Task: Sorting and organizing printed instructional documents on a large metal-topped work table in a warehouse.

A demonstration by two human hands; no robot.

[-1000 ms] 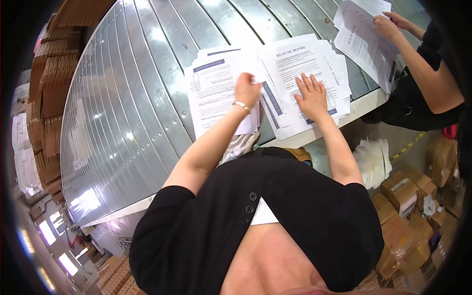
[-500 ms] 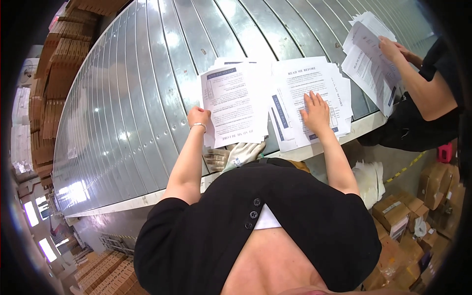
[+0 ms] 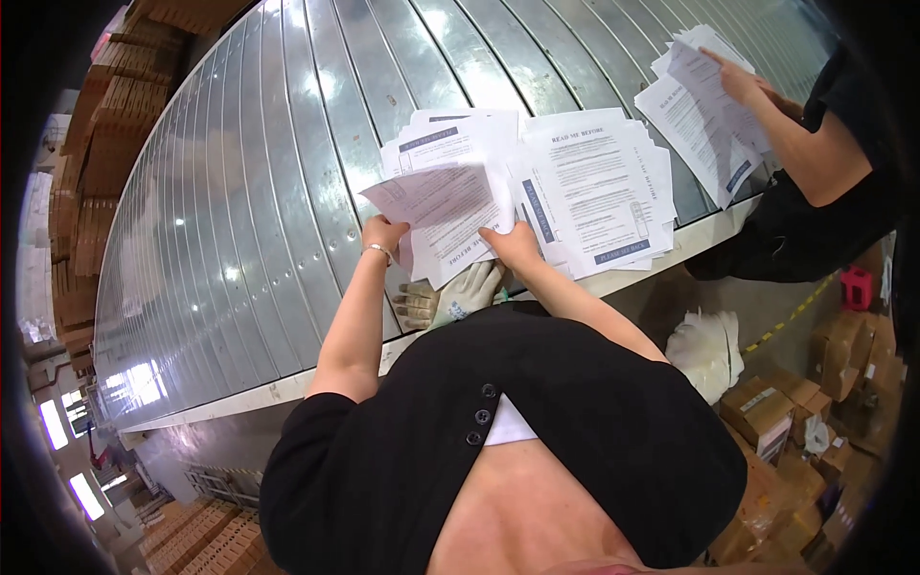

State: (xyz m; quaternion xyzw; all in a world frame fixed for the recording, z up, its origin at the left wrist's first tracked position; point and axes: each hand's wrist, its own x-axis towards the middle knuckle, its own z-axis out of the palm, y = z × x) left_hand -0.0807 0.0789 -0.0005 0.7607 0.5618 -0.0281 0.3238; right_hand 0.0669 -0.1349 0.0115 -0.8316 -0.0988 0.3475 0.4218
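My left hand point(image 3: 385, 236) is closed on the left edge of a printed paper sheet point(image 3: 431, 206), which curls up from the left stack of sheets point(image 3: 460, 144). At that sheet's lower right side, my right hand point(image 3: 514, 244) pinches the paper edge between thumb and fingers. Close by on the right lies a second, fanned stack of printed sheets point(image 3: 585, 192), with no hand on it. A pair of work gloves point(image 3: 450, 299), whitish with worn fingers, rests between the left stack and my body.
The ribbed metal table point(image 3: 259, 192) has a pale front edge point(image 3: 613, 278). At the right, another person's hand point(image 3: 738, 81) handles a further paper stack point(image 3: 695, 125). Cardboard boxes point(image 3: 767, 412) and a white bag point(image 3: 704, 355) stand on the floor, lower right.
My right hand has left the right stack and moved to the left one. The top left sheet now bends upward between my hands. The other person's papers have shifted slightly.
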